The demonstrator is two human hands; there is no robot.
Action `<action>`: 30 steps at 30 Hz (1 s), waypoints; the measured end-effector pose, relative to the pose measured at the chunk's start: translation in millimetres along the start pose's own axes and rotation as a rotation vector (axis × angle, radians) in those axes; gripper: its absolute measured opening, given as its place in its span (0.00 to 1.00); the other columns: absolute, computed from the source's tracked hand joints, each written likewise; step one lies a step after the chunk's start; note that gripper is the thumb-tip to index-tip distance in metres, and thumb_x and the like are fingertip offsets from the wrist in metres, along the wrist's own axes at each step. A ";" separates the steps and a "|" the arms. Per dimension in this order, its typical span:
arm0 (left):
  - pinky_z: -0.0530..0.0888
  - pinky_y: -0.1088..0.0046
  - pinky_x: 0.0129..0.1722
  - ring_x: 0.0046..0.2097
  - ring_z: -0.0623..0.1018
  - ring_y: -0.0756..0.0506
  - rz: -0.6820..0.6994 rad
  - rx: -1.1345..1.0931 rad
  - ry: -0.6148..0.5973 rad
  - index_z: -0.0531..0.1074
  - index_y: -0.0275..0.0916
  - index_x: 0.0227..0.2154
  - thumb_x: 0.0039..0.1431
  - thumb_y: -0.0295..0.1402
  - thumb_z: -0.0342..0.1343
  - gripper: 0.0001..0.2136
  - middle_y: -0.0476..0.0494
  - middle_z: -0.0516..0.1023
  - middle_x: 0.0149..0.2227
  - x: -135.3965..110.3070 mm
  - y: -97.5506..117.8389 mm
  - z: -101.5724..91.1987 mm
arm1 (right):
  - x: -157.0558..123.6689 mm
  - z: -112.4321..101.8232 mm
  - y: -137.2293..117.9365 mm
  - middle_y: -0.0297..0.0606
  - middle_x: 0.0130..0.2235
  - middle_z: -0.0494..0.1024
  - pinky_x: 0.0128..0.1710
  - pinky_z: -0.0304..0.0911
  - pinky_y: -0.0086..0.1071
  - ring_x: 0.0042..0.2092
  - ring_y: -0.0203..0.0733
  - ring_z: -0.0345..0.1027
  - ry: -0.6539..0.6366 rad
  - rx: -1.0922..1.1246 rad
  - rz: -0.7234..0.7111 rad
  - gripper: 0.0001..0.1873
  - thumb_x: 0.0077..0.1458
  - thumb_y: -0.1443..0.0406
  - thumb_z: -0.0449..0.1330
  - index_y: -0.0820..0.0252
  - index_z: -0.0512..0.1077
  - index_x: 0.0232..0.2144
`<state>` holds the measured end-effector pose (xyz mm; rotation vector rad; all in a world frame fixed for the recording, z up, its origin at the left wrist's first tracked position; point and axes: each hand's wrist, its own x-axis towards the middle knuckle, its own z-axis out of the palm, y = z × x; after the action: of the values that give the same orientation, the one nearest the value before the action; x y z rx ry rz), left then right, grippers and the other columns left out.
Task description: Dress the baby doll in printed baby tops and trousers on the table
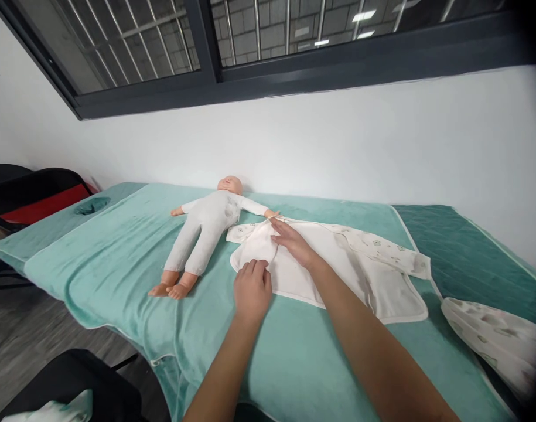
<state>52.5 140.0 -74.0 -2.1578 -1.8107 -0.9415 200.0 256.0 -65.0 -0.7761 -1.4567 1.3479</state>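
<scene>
A baby doll (pixel 206 225) in a white bodysuit lies on its back on a teal blanket (pixel 118 258), head toward the wall. Beside it on the right a white baby garment (pixel 338 264) with a small print is spread out. My left hand (pixel 252 287) rests at the garment's near left edge with its fingers curled on the fabric. My right hand (pixel 292 241) lies flat on the garment near the doll's outstretched arm, fingers stretched out.
The bed stands against a white wall under a dark-framed window. A folded printed cloth (pixel 496 340) lies at the right edge. A darker green cover (pixel 470 252) shows at the far right. Black chairs (pixel 34 193) stand at the left, another (pixel 74 381) at the front.
</scene>
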 end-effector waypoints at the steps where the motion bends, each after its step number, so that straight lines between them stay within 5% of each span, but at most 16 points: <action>1: 0.67 0.66 0.37 0.38 0.75 0.42 -0.013 0.009 -0.003 0.72 0.40 0.38 0.61 0.24 0.46 0.10 0.43 0.77 0.34 0.0 0.0 0.7 | 1.3 1.0 3.7 0.35 0.69 0.53 0.62 0.57 0.44 0.68 0.46 0.51 0.007 -0.102 -0.016 0.31 0.53 0.61 0.60 0.49 0.65 0.60; 4: 0.65 0.68 0.34 0.36 0.76 0.43 -0.037 0.033 -0.035 0.73 0.41 0.39 0.61 0.25 0.47 0.10 0.44 0.78 0.34 0.1 0.1 2.1 | 4.4 6.2 12.1 0.38 0.71 0.48 0.65 0.52 0.42 0.69 0.44 0.48 0.022 -0.558 -0.113 0.27 0.59 0.61 0.56 0.54 0.65 0.60; 8: 0.62 0.69 0.30 0.32 0.77 0.44 -0.067 0.070 -0.082 0.73 0.42 0.40 0.62 0.26 0.47 0.10 0.46 0.80 0.32 -0.2 0.9 2.6 | 7.6 13.6 14.7 0.46 0.64 0.63 0.66 0.46 0.42 0.66 0.46 0.52 -0.021 -1.005 -0.200 0.23 0.63 0.60 0.54 0.61 0.67 0.58; 18: 0.63 0.70 0.31 0.33 0.78 0.44 -0.038 0.088 -0.100 0.74 0.42 0.40 0.61 0.26 0.47 0.11 0.45 0.80 0.33 0.2 1.2 1.5 | 27.8 2.2 12.9 0.44 0.53 0.74 0.59 0.53 0.43 0.57 0.49 0.62 0.054 -1.095 -0.162 0.16 0.62 0.59 0.55 0.59 0.71 0.49; 24: 0.63 0.70 0.31 0.33 0.77 0.44 -0.050 0.036 -0.104 0.74 0.42 0.40 0.61 0.27 0.48 0.11 0.45 0.80 0.32 1.4 0.3 -0.4 | -4.2 6.4 5.6 0.44 0.58 0.70 0.62 0.51 0.40 0.62 0.46 0.57 0.066 -1.100 -0.190 0.20 0.61 0.62 0.55 0.60 0.67 0.55; 27: 0.65 0.70 0.34 0.36 0.76 0.45 -0.015 -0.053 -0.061 0.73 0.42 0.40 0.61 0.26 0.47 0.11 0.45 0.79 0.33 1.7 1.2 -3.1 | -33.1 -16.6 -13.2 0.43 0.60 0.67 0.63 0.50 0.42 0.63 0.47 0.55 0.087 -1.118 -0.193 0.23 0.60 0.62 0.56 0.60 0.66 0.57; 30: 0.68 0.68 0.39 0.37 0.75 0.45 0.138 -0.186 -0.061 0.73 0.41 0.39 0.62 0.26 0.47 0.10 0.45 0.78 0.33 1.0 3.0 -7.5 | -64.8 -62.3 -36.3 0.47 0.62 0.65 0.62 0.51 0.46 0.63 0.52 0.55 0.257 -1.251 -0.128 0.24 0.59 0.64 0.55 0.61 0.65 0.58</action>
<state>52.7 136.4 -66.8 -2.4115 -1.6322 -1.0605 284.9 211.9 -49.5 -1.5041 -2.0186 0.0725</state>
